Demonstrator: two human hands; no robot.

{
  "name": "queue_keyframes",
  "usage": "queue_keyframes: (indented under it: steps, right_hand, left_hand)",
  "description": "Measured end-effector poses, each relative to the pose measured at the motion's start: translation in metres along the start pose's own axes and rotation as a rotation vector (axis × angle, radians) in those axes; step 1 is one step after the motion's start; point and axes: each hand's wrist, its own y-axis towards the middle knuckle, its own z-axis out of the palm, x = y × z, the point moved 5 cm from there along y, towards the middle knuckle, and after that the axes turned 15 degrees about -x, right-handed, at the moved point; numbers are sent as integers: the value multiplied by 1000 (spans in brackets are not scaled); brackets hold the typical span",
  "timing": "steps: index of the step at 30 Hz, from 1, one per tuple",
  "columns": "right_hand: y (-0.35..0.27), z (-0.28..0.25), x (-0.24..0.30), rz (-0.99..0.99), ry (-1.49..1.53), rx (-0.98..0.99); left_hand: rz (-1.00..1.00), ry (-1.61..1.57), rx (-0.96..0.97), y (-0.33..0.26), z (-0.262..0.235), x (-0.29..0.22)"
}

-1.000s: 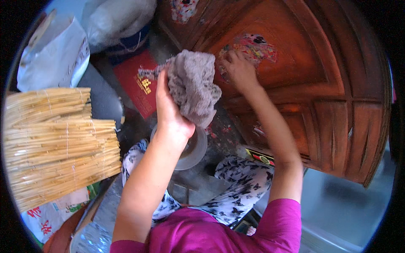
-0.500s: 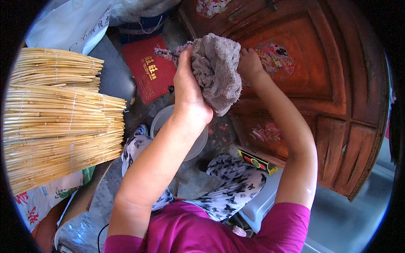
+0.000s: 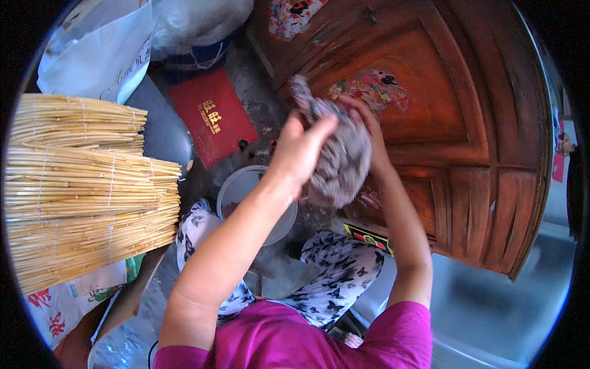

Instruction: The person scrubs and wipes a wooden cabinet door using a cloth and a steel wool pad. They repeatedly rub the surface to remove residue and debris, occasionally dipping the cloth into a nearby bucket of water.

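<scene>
A bunched grey rag [image 3: 344, 163], slightly blurred by motion, is held up before the wooden cabinet front. My left hand [image 3: 297, 147] grips it from the left, thumb over its face, and a twisted end sticks up above the fingers. On the rag's far right side, my right hand [image 3: 372, 135] closes around its edge; some of its fingers are hidden behind the cloth. The reddish-brown carved panel [image 3: 448, 132] behind carries patchy, torn colourful stickers [image 3: 384, 92]. Below the rag, a translucent round bucket [image 3: 283, 227] stands on the floor between my legs.
Bundles of tied straw-coloured stalks [image 3: 80, 184] fill the left side. A red flat box [image 3: 212, 117] lies on the floor ahead, near a white bag [image 3: 101, 52]. A yellow-and-black box [image 3: 369, 238] and a grey-blue plastic bin [image 3: 491, 307] are at the right.
My left hand has lowered the rag and turned it. My right hand has come off the cabinet panel onto the rag. The view has shifted slightly.
</scene>
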Motion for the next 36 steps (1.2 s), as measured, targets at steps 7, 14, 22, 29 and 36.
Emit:
queue_keyframes:
  steps: [7, 14, 22, 29, 36]
  right_hand:
    - [-113, -5, -15, 407, 492, -205]
    - [-140, -16, -99, 759, 1083, -507]
    - [-151, -38, -87, 891, 1257, -542]
    - [-170, -63, -88, 815, 1088, -577]
    - [-183, -87, -89, 825, 1119, -632]
  left_hand:
    - [395, 1182, 113, -29, 21, 54]
    - [415, 1008, 72, -6, 6, 62]
    - [856, 1551, -279, 72, 21, 41]
    - [887, 1833, -378, 143, 64, 71]
    - [980, 1725, -507, 162, 63, 77]
